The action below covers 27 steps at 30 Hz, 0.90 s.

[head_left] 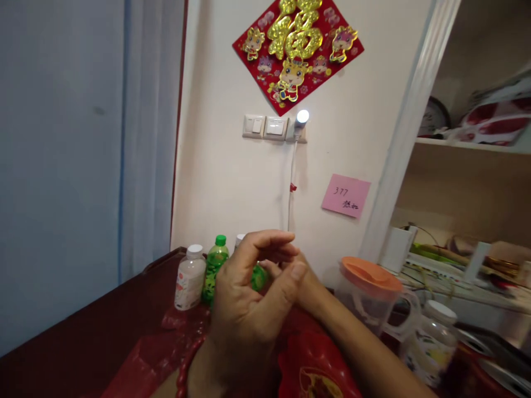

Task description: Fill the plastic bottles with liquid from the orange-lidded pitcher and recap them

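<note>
Hands: the left hand [253, 298], palm curved and half open, is raised in front of the right, thumb and fingers apart, nothing visible in its grasp; the right hand [306, 271] is largely hidden behind it, so its grip cannot be told.
Red bag: glossy plastic [309, 345] with a gold print, near centre on the counter [103, 342], below the hands.
Movement: the hands appear to be in mid-gesture above the counter; reaching the bag would call for lowering them.
Bottles: a white-capped bottle [191, 282] stands far left beside a green-capped bottle [215, 262].
Pitcher: orange-lidded [369, 276], to the right, with a white-lidded jar [431, 342] nearer.
Pink note: "377" is handwritten on the paper [346, 196]; the characters below are unclear.
Wall hanging: a red diamond [298, 41] bears the gold character "福".
Labels: bottle brands are unreadable.
</note>
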{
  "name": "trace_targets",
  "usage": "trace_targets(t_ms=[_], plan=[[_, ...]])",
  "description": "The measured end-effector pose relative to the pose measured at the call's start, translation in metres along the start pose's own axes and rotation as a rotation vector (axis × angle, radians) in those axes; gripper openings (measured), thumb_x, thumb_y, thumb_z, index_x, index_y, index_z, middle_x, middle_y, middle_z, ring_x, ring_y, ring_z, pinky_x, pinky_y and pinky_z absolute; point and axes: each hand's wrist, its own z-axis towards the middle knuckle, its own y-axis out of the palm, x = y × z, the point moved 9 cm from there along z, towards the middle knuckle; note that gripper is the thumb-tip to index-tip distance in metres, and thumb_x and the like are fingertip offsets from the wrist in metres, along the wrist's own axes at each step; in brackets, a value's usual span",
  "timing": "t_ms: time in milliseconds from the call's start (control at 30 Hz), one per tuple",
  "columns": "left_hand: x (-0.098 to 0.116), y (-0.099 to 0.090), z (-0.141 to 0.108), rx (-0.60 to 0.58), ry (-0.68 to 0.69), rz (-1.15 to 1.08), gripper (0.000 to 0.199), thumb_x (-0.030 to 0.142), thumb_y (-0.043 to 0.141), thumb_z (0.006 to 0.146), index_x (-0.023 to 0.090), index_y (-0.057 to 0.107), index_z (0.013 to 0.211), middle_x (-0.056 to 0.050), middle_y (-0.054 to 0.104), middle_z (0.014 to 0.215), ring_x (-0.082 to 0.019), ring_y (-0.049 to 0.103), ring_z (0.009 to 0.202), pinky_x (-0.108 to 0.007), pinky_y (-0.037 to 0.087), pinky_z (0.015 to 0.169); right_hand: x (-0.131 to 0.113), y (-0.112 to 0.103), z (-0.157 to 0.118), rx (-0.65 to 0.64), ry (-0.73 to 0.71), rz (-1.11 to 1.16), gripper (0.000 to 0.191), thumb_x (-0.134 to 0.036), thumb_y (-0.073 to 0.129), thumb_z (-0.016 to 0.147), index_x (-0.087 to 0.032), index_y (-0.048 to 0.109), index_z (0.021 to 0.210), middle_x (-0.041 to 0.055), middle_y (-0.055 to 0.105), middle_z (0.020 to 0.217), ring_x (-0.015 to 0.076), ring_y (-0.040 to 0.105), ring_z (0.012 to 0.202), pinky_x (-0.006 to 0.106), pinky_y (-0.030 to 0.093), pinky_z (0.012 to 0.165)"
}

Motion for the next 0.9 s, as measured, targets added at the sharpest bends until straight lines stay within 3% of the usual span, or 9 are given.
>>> trace_targets(t_ms=[67, 167, 267, 333, 500, 567, 700, 767, 900], plan=[[-0.007, 0.012, 0.002, -0.093, 0.026, 0.183, 0.033, 0.022, 0.071, 0.087, 0.030, 0.063, 0.119, 0.001, 0.069, 0.112, -0.018, 0.064, 0.106, -0.032, 0.052, 0.095, -0.017, -0.038, -0.020, 0.074, 0.050, -0.234, 0.016, -0.021, 0.069, 0.094, -0.020, 0.071, 0.110, 0.0037, 0.063, 0.103, 0.0256, 0.058, 0.097, 0.035, 0.046, 0.086], [-0.036, 0.046, -0.006, -0.374, -0.020, 0.422, 0.070, 0.029, 0.084, 0.074, 0.021, 0.053, 0.136, -0.010, 0.060, 0.137, -0.030, 0.054, 0.127, -0.050, 0.042, 0.110, -0.046, -0.087, -0.063, 0.188, 0.065, -0.456, 0.017, -0.026, 0.064, 0.098, -0.023, 0.068, 0.114, 0.0018, 0.064, 0.108, 0.0224, 0.057, 0.101, 0.030, 0.043, 0.086], [-0.071, 0.080, -0.028, -0.632, -0.106, 0.573, 0.103, 0.037, 0.094, 0.059, 0.013, 0.044, 0.146, -0.019, 0.053, 0.147, -0.039, 0.046, 0.135, -0.059, 0.036, 0.114, -0.066, -0.112, -0.105, 0.255, 0.085, -0.638, 0.019, -0.032, 0.057, 0.102, -0.029, 0.064, 0.120, -0.0022, 0.063, 0.115, 0.0171, 0.059, 0.103, 0.022, 0.045, 0.085], [-0.089, 0.094, -0.042, -0.717, -0.148, 0.625, 0.100, 0.035, 0.092, 0.059, 0.014, 0.045, 0.145, -0.018, 0.056, 0.143, -0.040, 0.050, 0.130, -0.060, 0.038, 0.111, -0.070, -0.117, -0.125, 0.247, 0.108, -0.623, 0.019, -0.032, 0.054, 0.103, -0.030, 0.063, 0.119, -0.0040, 0.063, 0.112, 0.0145, 0.062, 0.097, 0.018, 0.048, 0.080], [-0.103, 0.111, -0.058, -0.736, -0.103, 0.663, 0.061, 0.014, 0.071, 0.069, 0.022, 0.058, 0.128, -0.009, 0.068, 0.124, -0.033, 0.062, 0.111, -0.053, 0.049, 0.096, -0.073, -0.135, -0.148, 0.269, 0.197, -0.599, 0.035, -0.033, 0.062, 0.094, -0.028, 0.064, 0.129, -0.0014, 0.065, 0.113, 0.0185, 0.062, 0.100, 0.023, 0.048, 0.085], [-0.100, 0.112, -0.058, -0.720, -0.020, 0.697, 0.062, 0.009, 0.064, 0.068, 0.022, 0.057, 0.128, -0.009, 0.068, 0.122, -0.033, 0.063, 0.109, -0.052, 0.050, 0.092, -0.068, -0.144, -0.152, 0.276, 0.304, -0.607, 0.041, -0.037, 0.064, 0.091, -0.025, 0.064, 0.129, 0.0005, 0.066, 0.106, 0.0209, 0.062, 0.094, 0.027, 0.047, 0.081], [-0.095, 0.112, -0.059, -0.692, 0.141, 0.736, 0.066, 0.006, 0.058, 0.069, 0.023, 0.054, 0.132, -0.010, 0.068, 0.125, -0.033, 0.063, 0.111, -0.052, 0.050, 0.092, -0.059, -0.141, -0.151, 0.194, 0.437, -0.560, 0.026, -0.041, 0.053, 0.095, -0.021, 0.069, 0.091, 0.0006, 0.064, 0.082, 0.0206, 0.058, 0.076, 0.029, 0.040, 0.066], [-0.096, 0.111, -0.059, -0.680, 0.199, 0.746, 0.069, 0.006, 0.057, 0.068, 0.025, 0.052, 0.135, -0.010, 0.067, 0.128, -0.033, 0.063, 0.113, -0.052, 0.051, 0.093, -0.060, -0.139, -0.149, 0.193, 0.416, -0.543, 0.024, -0.036, 0.052, 0.096, -0.020, 0.064, 0.083, 0.0003, 0.063, 0.080, 0.0194, 0.057, 0.073, 0.028, 0.038, 0.065], [-0.102, 0.109, -0.060, -0.670, 0.248, 0.749, 0.074, 0.007, 0.057, 0.071, 0.030, 0.047, 0.141, -0.008, 0.066, 0.133, -0.032, 0.062, 0.118, -0.050, 0.051, 0.097, -0.066, -0.137, -0.147, 0.184, 0.274, -0.557, 0.014, -0.014, 0.059, 0.088, -0.021, 0.066, 0.097, -0.0009, 0.061, 0.092, 0.0176, 0.056, 0.083, 0.026, 0.039, 0.072]])
